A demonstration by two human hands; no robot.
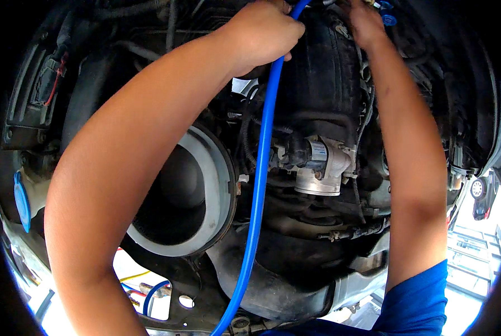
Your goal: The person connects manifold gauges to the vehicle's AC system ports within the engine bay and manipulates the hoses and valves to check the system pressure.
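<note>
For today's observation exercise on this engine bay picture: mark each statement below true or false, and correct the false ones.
1. The left hand closes around a long blue flexible hose. True.
2. The blue hose runs sideways across the picture. False: it runs from top to bottom.
3. A large round grey-rimmed opening lies left of the hose. True.
4. The right hand rests on the silver metal throttle body. False: it reaches up near the top edge, well above it.
5. The person's sleeve is red. False: blue.
</note>
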